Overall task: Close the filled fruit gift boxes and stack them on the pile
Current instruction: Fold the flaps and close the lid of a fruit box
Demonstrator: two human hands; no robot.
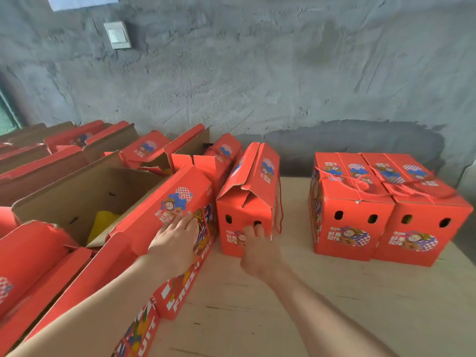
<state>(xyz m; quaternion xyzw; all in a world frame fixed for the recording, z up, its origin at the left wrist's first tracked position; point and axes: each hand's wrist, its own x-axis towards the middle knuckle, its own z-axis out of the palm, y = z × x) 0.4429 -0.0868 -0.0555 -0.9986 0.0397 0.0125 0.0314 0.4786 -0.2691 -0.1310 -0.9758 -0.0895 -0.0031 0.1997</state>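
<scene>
Against the front face of the half-closed gift box (247, 199), the right hand (257, 251) presses with its fingers apart and fairly straight, one fingertip at a round hole. Just left of that box, the left hand (177, 235) lies flat, fingers straight, on the lid flap of an open box (146, 228). The half-closed gift box is red with a cartoon print. Its top flaps are peaked and a cord handle (280, 202) hangs at its side. Right of it, apart on the counter (283, 305), stand two closed boxes (355, 228), touching side by side.

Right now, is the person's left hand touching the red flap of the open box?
Touching. The head view shows the left hand laid flat on the red flap, fingers straight over its printed picture, no gap between them.
</scene>
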